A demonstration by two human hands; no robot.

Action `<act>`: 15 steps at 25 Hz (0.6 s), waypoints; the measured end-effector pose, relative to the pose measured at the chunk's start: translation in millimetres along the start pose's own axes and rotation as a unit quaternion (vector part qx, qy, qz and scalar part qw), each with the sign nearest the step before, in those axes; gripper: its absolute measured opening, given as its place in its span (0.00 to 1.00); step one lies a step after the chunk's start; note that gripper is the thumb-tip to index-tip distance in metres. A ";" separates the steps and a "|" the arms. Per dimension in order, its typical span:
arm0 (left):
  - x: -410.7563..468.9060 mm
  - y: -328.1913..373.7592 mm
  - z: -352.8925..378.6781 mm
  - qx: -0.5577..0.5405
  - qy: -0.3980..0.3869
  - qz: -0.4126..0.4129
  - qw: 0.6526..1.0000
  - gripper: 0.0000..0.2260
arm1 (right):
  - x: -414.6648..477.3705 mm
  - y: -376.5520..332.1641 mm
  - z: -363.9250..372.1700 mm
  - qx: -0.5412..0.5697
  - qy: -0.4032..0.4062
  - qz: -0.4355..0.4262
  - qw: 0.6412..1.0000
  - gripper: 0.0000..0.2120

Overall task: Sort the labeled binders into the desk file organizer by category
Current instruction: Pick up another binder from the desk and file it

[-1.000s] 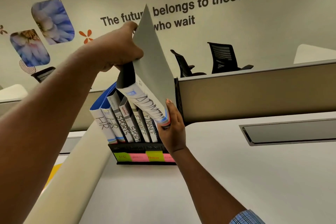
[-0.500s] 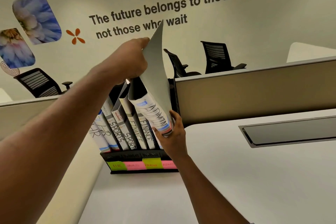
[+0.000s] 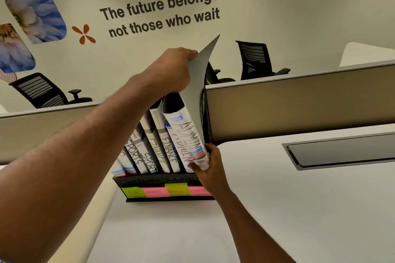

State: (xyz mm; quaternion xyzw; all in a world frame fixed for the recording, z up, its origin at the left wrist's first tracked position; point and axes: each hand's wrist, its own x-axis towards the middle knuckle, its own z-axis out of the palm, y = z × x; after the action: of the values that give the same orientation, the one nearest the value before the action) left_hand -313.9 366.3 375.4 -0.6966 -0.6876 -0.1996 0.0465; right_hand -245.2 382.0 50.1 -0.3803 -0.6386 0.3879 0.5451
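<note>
A black desk file organizer (image 3: 158, 181) stands on the white desk against the partition, with green and pink slot labels reading HR, SPORTS, FINANCE, ADMIN. Binders marked SPORTS (image 3: 134, 153), FINANCE (image 3: 170, 151) and one ADMIN stand in it. A grey ADMIN binder (image 3: 189, 134) leans into the rightmost slot, its lower end still above the organizer's front. My left hand (image 3: 168, 70) grips its top edge from above. My right hand (image 3: 210, 168) holds the bottom of its spine, thumb in front. The leftmost binders are partly hidden behind my left arm.
A beige partition (image 3: 299, 104) runs behind the organizer. A dark recessed cable tray (image 3: 342, 151) sits in the desk at the right. Black office chairs (image 3: 256, 60) stand beyond the partition, one (image 3: 40, 92) at the left. White desk surface (image 3: 192, 230) lies in front.
Both hands have lowered the ADMIN binder and swung it more upright, deeper into the rightmost slot. The camera view shifted slightly.
</note>
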 end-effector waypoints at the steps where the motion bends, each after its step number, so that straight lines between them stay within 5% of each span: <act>1: 2.8 0.6 -0.2 0.006 -0.001 0.003 1.000 0.31 | -3.6 4.8 -0.8 0.013 -0.009 0.015 1.000 0.30; 8: 23.2 -9.6 6.9 -0.018 -0.020 0.013 1.000 0.25 | -12.4 16.1 -2.0 0.007 -0.087 0.065 0.994 0.29; 15: 57.7 -10.9 13.4 -0.026 -0.081 0.021 0.996 0.25 | 4.6 8.0 -34.5 -0.111 -0.260 0.057 0.958 0.22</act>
State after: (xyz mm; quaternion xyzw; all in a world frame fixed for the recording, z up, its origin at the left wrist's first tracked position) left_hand -323.1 425.6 380.6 -0.7258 -0.6687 -0.1597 -0.0234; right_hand -211.0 392.3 48.3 -0.3607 -0.7744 0.4304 0.2914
